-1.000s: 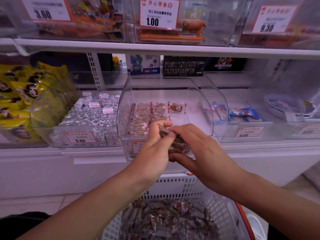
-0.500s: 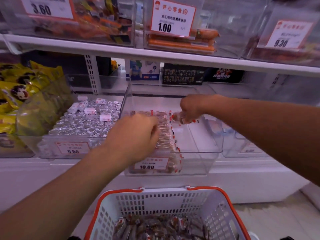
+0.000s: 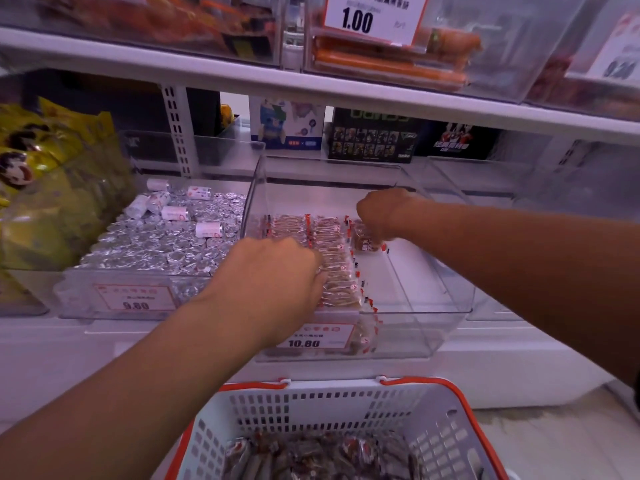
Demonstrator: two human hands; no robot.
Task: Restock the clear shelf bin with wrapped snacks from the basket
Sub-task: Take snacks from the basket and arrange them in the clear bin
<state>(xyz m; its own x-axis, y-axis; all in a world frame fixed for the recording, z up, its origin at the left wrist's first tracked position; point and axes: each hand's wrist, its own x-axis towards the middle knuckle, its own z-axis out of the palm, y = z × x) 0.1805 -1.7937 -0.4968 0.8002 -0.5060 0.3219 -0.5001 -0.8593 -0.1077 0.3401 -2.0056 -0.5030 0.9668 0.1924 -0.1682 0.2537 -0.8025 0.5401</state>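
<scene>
Both of our hands are inside the clear shelf bin (image 3: 433, 271). Our left hand (image 3: 273, 271) lies knuckles up over the near part of the rows of wrapped snacks (image 3: 332, 258), fingers curled down onto the packets; we cannot tell whether it grips any of them. Our right hand (image 3: 379, 213) reaches farther in, fingers curled downward, pinching a single brown wrapped snack (image 3: 367, 243) at the far right end of the rows, just beside the last row.

The packed rows fill the left part of the bin from its near wall toward the middle; the right part shows bare floor. A price tag reading 10.80 (image 3: 306, 337) sits on the bin's near face.

Below and nearer to us stands the white basket with an orange rim (image 3: 311, 410), holding a loose heap of dark wrapped snacks (image 3: 322, 452) at its bottom, well apart from both hands.

To the left, a neighbouring clear bin (image 3: 114, 299) is filled with silver foil-wrapped pieces (image 3: 156, 244), with a few small white rolls (image 3: 175, 213) on top. Farther left lie yellow bags (image 3: 41, 157). On the upper shelf, a bin tagged 1.00 (image 3: 372, 19) holds orange sausage sticks (image 3: 391, 60).
</scene>
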